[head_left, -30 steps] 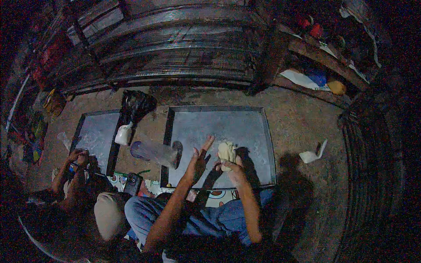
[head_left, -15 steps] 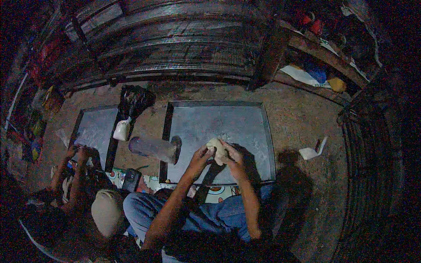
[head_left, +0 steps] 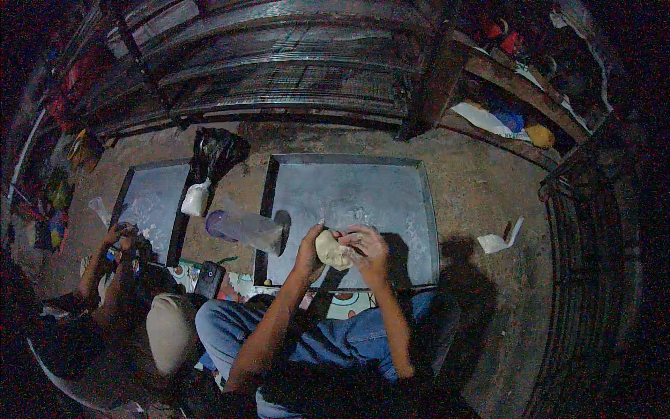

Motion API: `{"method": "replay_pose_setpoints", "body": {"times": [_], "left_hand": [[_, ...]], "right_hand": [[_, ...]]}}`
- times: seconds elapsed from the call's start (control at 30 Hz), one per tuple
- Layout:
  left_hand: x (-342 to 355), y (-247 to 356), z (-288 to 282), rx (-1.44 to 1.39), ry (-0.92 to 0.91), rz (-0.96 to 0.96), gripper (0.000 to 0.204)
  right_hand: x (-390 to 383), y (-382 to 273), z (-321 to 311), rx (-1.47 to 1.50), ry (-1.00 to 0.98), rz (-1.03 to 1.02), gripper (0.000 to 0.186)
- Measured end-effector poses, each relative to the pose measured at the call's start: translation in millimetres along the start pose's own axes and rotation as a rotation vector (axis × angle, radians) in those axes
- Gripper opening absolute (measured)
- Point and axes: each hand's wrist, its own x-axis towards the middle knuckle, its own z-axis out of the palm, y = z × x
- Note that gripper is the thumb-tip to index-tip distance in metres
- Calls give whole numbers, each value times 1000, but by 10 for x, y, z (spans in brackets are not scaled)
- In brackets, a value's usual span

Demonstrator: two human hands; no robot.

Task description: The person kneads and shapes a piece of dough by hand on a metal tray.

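Your left hand (head_left: 308,250) and right hand (head_left: 368,249) are closed together round a pale lump of dough (head_left: 331,250), held just above the near edge of the big metal tray (head_left: 417,209). Keep both palms cupped and turn the lump evenly so it rounds without tearing. To the left of your left hand lies a clear plastic bottle (head_left: 244,229); farther left, a second tray (head_left: 152,202) and another person's hands (head_left: 118,237).

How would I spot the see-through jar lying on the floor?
Find the large metal tray on the dirt floor before the seated person. Against its left edge lies a clear plastic jar on its side. It is transparent; the small white bag nearby is opaque.
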Motion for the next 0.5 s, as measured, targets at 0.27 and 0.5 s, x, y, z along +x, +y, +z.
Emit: {"method": "replay_pose_setpoints", "body": {"times": [0.27, 0.5], "left_hand": [[-54, 10, 160, -65, -13, -37, 37], [7, -14, -25, 22, -89, -274, 40]], "right_hand": [[-3, -276, 65, -404, -88, 47, 48], [-28, 61, -74, -356, -48, 109, 21]]}}
